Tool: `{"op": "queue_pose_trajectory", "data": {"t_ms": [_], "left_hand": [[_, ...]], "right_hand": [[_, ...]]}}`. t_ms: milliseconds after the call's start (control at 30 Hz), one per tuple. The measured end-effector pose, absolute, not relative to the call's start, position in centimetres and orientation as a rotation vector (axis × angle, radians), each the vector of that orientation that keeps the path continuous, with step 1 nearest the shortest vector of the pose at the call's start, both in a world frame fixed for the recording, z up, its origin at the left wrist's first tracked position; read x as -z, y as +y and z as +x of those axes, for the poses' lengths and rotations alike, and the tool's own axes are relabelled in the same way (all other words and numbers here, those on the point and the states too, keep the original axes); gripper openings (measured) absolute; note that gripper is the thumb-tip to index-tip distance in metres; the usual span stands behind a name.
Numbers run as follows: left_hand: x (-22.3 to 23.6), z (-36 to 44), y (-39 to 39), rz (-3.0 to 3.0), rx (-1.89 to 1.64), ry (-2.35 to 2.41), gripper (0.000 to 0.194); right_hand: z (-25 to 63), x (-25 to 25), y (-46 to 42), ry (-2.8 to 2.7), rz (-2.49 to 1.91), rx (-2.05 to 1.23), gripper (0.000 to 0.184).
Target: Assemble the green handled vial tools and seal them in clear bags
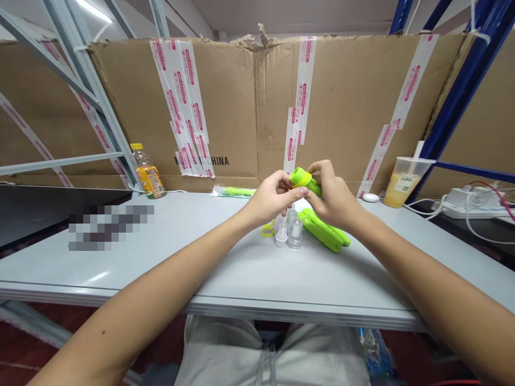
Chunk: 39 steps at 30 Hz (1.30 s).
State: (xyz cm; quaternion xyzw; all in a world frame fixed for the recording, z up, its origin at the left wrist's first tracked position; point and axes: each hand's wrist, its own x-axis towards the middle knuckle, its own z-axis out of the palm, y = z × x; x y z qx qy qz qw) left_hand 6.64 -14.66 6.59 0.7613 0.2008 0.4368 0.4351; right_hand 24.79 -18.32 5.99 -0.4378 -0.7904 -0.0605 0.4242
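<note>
Holding a lime-green threaded plastic tube (306, 184) above the far-middle part of the grey table (241, 268), tilting its threaded end up and leftward. Gripping the tube's body from the right with the right hand (332, 187), curling the fingers over the top and bracing with the thumb below. Pinching near the threaded neck with the thumb and fingers of the left hand (273, 195), close to a yellow band around the tube; being unable to tell how the farther left fingers meet the plastic. Observing beneath the hands a clear plastic bottle (295, 236) standing upright, with a translucent nozzle-like piece (281, 237) just left of it and a yellow ring (267, 235) lying farther left. Noting lime-green handle-like pieces (322, 231) lying to the right of the bottle, and a bagged green item (237, 191) near the far edge. Recording a yellow-capped drink bottle (148, 174) far left and a lidded plastic cup (402, 185) far right, both before a cardboard wall (229, 107).
</note>
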Motion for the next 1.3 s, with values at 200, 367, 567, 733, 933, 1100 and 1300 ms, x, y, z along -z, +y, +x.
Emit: {"op": "queue_pose_trajectory", "data": {"t_ms": [200, 367, 567, 733, 933, 1100, 1300], "left_hand": [[-6.5, 6.9, -14.4, 1.758, -1.227, 0.484, 0.045], [-7.0, 6.3, -13.9, 1.934, -1.215, 0.333, 0.040], [-7.2, 5.9, -14.1, 2.147, -1.151, 0.348, 0.032], [-7.0, 5.7, -13.7, 2.148, -1.121, 0.333, 0.039], [-6.6, 5.4, -13.1, 2.072, -1.182, 0.223, 0.051], [-6.3, 5.5, -13.0, 2.101, -1.197, 0.291, 0.043], [-6.2, 5.4, -12.4, 2.121, -1.268, 0.392, 0.043]], "right_hand": [[25.1, -6.1, -18.4, -2.012, -1.097, 0.207, 0.024], [25.1, -5.9, -18.4, -2.088, -1.171, 0.308, 0.024], [25.3, -5.7, -18.3, -2.089, -1.244, 0.362, 0.030], [25.5, -5.7, -18.0, -2.062, -1.161, 0.227, 0.031], [25.8, -5.8, -17.9, -1.989, -0.951, -0.108, 0.026], [25.7, -5.7, -17.8, -2.040, -0.953, -0.160, 0.035], [25.9, -5.9, -17.6, -2.063, -0.977, -0.028, 0.045]]}}
